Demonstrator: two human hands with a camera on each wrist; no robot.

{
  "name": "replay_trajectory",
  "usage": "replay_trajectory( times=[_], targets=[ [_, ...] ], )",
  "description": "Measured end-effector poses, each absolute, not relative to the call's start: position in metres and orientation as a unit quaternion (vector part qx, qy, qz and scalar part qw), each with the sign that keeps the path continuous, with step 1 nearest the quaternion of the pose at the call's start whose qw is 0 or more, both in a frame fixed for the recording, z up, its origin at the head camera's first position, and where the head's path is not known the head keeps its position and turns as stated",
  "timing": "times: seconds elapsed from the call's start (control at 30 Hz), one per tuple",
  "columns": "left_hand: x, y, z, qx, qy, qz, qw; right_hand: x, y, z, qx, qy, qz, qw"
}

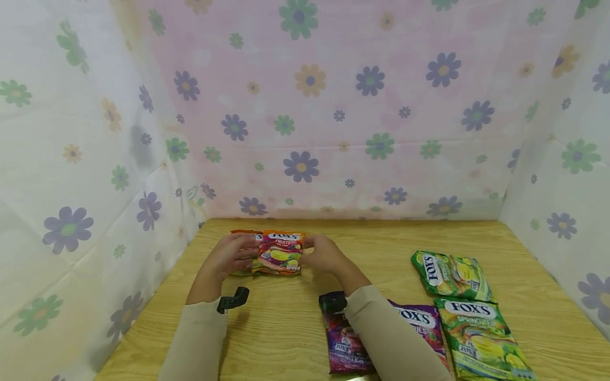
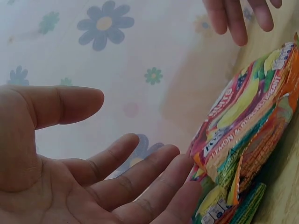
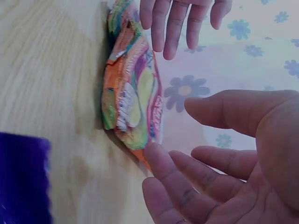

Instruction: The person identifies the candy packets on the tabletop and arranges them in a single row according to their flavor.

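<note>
An orange-edged Fox's Fruits candy bag (image 1: pixel 281 253) lies at the back left of the wooden table, partly on top of a similar orange-edged candy bag (image 1: pixel 244 232). My left hand (image 1: pixel 232 256) is at the left side of the pair, its fingers overlapping the lower bag in the head view. At the right edge of the top bag is my right hand (image 1: pixel 326 256). Both wrist views show loosely spread fingers and thumbs apart from them; the left fingertips (image 2: pixel 189 165) lie right at the bags, and the right fingertips (image 3: pixel 154 154) at the top bag's corner.
Under my right forearm lie a dark purple candy bag (image 1: pixel 345 341) and a Fox's berries bag (image 1: pixel 421 320), both partly covered by the sleeve. Two green Fox's Spring Tea bags, one farther back (image 1: pixel 450 276) and one nearer (image 1: pixel 486 338), lie at the right. Flowered cloth (image 1: pixel 333 121) encloses the table.
</note>
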State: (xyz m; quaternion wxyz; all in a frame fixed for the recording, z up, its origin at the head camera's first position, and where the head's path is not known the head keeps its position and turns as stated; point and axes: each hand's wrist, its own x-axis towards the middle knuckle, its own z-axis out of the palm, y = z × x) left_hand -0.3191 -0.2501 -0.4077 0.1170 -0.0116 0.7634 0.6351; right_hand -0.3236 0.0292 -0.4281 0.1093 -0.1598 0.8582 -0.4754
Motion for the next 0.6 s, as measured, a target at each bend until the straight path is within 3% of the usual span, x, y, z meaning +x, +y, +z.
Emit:
replay_trajectory(
  times=[0.6],
  targets=[
    [-0.308,-0.212,-0.394,0.027,0.809,0.575,0.118,-0.312,0.061,-0.406,-0.198,0.893,-0.386,0.123]
  ],
)
